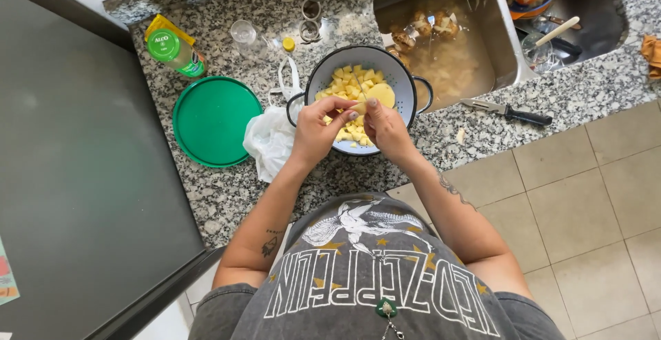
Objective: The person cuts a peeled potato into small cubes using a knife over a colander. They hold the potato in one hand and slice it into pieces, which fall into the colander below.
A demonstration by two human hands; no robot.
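A white colander [407, 73] with a dark rim and two handles stands on the speckled granite counter [227, 195]. It holds several yellow diced potato pieces [350, 82]. Above it, my left hand [318, 132] and my right hand [387, 132] meet, and both pinch a peeled pale yellow potato chunk [380, 95] between the fingertips. Whether a small blade is in either hand cannot be told.
A round green lid [217, 121] and a crumpled white plastic bag [270, 142] lie left of the colander. Behind are a green-capped bottle [172, 49] and a glass [244, 33]. A black-handled knife [511, 113] lies beside the sink [447, 58] of murky water and peels. A dark surface [69, 175] is at the left.
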